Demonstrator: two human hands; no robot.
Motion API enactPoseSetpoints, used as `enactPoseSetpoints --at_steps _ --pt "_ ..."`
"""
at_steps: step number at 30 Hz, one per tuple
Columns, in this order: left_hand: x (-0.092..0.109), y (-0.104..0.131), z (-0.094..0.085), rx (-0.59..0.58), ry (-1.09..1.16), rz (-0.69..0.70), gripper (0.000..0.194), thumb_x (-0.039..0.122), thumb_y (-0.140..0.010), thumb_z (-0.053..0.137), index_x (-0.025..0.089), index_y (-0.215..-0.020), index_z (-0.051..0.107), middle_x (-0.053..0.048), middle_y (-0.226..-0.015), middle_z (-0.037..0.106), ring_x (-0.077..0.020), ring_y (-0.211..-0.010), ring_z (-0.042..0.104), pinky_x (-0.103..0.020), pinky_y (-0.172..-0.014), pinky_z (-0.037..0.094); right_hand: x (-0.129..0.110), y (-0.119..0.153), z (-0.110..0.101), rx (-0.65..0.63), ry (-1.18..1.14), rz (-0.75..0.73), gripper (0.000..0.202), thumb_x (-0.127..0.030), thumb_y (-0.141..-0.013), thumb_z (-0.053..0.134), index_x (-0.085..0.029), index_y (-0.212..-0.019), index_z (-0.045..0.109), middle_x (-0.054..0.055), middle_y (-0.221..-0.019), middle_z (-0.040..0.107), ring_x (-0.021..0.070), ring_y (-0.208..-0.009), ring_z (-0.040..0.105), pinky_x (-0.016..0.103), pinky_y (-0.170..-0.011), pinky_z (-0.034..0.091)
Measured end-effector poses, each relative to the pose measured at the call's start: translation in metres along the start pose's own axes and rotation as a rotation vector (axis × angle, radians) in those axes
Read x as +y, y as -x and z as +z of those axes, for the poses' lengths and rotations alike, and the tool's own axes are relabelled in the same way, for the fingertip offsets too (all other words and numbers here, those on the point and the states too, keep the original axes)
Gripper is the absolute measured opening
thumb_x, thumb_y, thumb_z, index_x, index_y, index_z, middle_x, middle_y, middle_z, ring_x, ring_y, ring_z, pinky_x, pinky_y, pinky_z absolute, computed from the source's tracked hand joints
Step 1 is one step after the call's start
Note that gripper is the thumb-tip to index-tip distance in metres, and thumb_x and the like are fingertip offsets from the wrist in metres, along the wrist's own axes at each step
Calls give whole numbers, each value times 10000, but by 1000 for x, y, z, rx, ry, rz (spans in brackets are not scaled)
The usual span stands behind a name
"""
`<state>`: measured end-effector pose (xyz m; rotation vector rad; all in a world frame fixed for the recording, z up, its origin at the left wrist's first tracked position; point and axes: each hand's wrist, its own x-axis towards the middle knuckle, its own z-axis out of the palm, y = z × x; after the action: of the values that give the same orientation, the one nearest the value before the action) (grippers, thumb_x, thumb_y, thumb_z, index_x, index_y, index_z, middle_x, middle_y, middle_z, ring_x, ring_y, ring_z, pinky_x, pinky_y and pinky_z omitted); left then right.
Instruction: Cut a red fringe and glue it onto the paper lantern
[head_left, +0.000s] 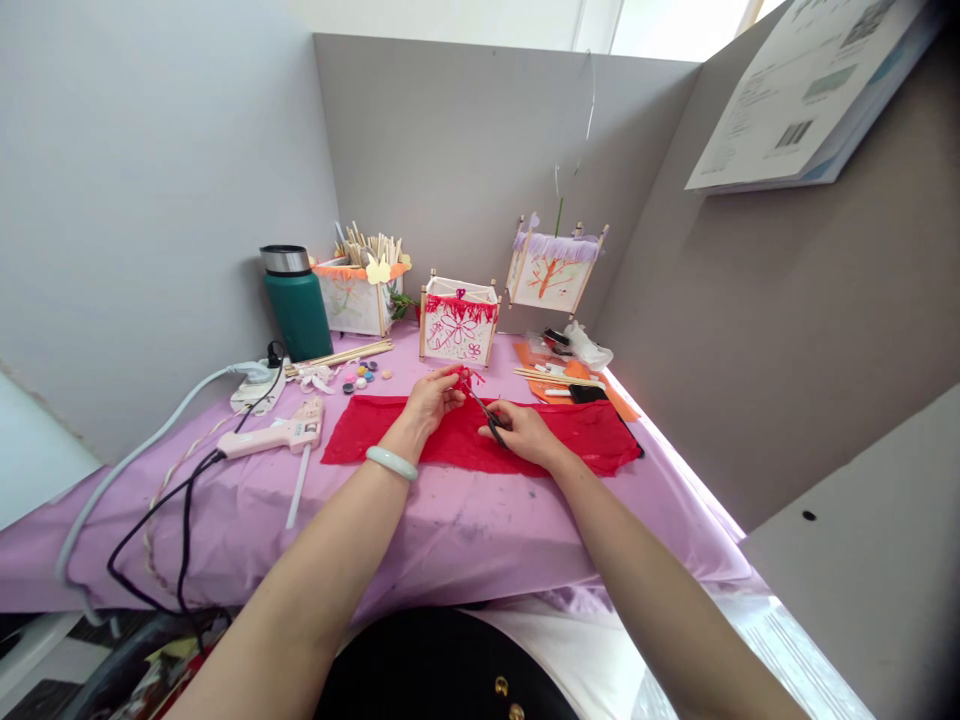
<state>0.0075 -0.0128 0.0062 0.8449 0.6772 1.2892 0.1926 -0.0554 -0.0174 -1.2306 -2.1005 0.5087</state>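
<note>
My left hand pinches a small piece of red material above the middle of the table. Black-handled scissors are held in my right hand, with their blades pointing up and left at the red piece. Beneath both hands a long red cloth lies spread across the purple tablecloth. Just behind the hands stands a white box lantern with red fringe and a drawn flower.
At the left are a pink glue gun, cables, a green bottle and a box of sticks. A purple-fringed lantern hangs at the back right, above sticks, orange sheets and plastic. Grey partitions enclose the table.
</note>
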Motion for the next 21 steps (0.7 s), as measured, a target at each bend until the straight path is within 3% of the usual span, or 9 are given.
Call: enactPoseSetpoints --at_steps 21 --pt "-1 -3 -2 -1 12 7 306 69 -719 616 120 -1020 631 -95 -957 698 -55 -450 555 -202 -491 474 0 0 0 -4 -17 5 384 -504 -744 599 -184 -957 589 -39 -604 516 111 -551 442 217 -528 301"
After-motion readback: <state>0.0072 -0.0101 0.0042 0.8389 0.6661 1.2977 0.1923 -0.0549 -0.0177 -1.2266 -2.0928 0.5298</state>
